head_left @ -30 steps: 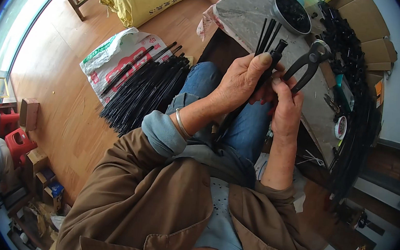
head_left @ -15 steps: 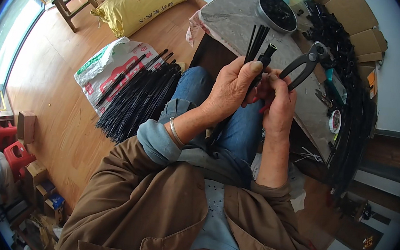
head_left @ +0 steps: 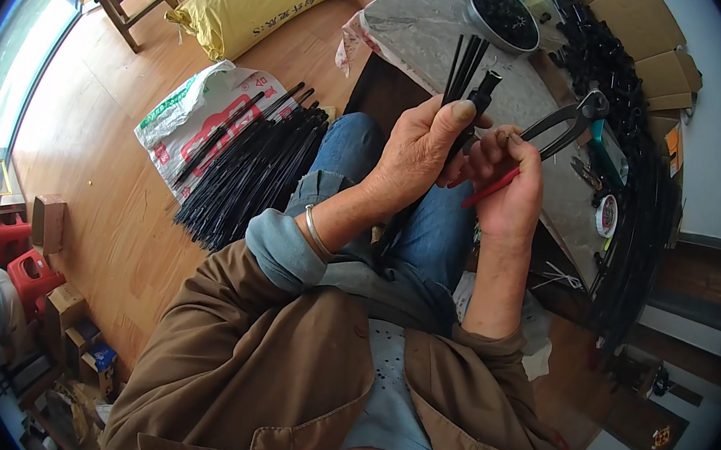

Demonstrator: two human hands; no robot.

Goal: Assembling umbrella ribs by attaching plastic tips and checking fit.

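My left hand (head_left: 416,152) is closed around several thin black rods (head_left: 463,64), whose ends stand up above the fist. A thicker black tubular piece (head_left: 484,89) with a narrower tip sits under my left thumb, beside the rods. To the right, my right hand (head_left: 511,193) has its fingers curled around a pair of pincers (head_left: 579,114) with red handles and a dark rounded head. The pincer head points up and right, apart from the rods. My right fingertips are close to the left fist, and whether they also hold something small is hidden.
A grey-topped table (head_left: 400,18) ahead bears a round bowl of small black parts (head_left: 503,19), a heap of black pieces (head_left: 603,53) and pliers (head_left: 585,174). On the floor at left, many black rods (head_left: 252,170) lie on a white sack (head_left: 188,110); a yellow sack (head_left: 256,8) lies beyond.
My right hand has shifted slightly right and turned, swinging the pincer head right and showing more of the red handle. My left hand keeps its hold, the rods now a little higher.
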